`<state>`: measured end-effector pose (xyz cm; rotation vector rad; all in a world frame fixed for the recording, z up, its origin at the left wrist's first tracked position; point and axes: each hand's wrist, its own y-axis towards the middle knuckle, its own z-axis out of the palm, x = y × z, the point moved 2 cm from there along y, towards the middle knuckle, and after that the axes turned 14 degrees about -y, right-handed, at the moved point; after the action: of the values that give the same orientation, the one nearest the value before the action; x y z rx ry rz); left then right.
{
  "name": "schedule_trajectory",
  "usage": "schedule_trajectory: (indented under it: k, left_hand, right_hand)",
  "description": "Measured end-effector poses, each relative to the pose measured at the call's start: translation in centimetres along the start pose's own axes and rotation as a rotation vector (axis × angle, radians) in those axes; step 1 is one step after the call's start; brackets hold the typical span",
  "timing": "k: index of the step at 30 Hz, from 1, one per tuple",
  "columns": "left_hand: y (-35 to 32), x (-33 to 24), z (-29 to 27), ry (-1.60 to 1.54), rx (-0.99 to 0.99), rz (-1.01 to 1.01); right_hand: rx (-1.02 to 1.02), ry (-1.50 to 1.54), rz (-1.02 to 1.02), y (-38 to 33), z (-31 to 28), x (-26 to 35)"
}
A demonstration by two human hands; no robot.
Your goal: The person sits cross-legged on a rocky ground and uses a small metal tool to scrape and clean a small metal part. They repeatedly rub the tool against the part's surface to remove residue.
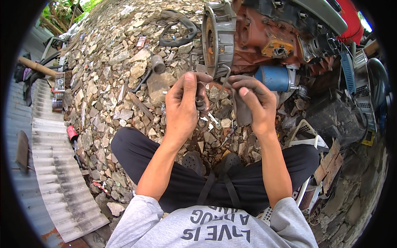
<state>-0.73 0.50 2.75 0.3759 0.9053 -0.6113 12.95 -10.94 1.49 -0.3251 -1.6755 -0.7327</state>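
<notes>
Both hands are raised close together over the stony ground, in front of an engine block. My left hand is closed, its fingers curled around a small dark ring-ended metal part, mostly hidden by the hand. The fingers of my right hand pinch a thin bent metal rod, whose hooked end points up. From the same hand hangs a dark grey flap, like worn cloth or abrasive sheet; I cannot tell which. Below the hands lie a small wrench and a screwdriver.
Just ahead stands the red-brown engine with its grey bell housing and blue filter. A black rubber hose and a metal sleeve lie on the rubble. Corrugated sheeting runs along the left; a white crate stands at right.
</notes>
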Motion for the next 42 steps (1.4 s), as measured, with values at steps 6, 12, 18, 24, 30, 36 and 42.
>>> schedule_trajectory:
  k: [6,12,18,24,30,36,42]
  left_hand:
    - [-0.3,-0.3,0.1,-0.031,-0.094,-0.236]
    - [-0.1,0.5,-0.6,-0.013,-0.126,-0.247]
    - [0.1,1.0,-0.7,0.005,-0.113,-0.082]
    - [-0.4,1.0,-0.4,0.159,-0.109,0.106]
    - [-0.8,0.7,-0.1,0.411,-0.091,0.359]
    - [-1.0,0.5,0.0,0.438,-0.066,0.365]
    - [-1.4,1.0,0.3,0.509,-0.032,0.354]
  right_hand:
    - [0.079,-0.158,-0.273,-0.8,1.7,1.1]
    - [-0.051,0.084,-0.151,-1.2,3.1,1.8]
    - [-0.237,-0.064,0.111,-0.2,1.0,1.3]
    - [-0.176,-0.062,0.129,-1.4,0.1,3.8]
    - [-0.085,-0.635,-0.195,-2.8,3.7,4.5]
    - [-0.132,-0.696,-0.268,-2.9,4.5,3.7]
    - [-0.13,-0.723,-0.295,-2.6,4.6,2.3]
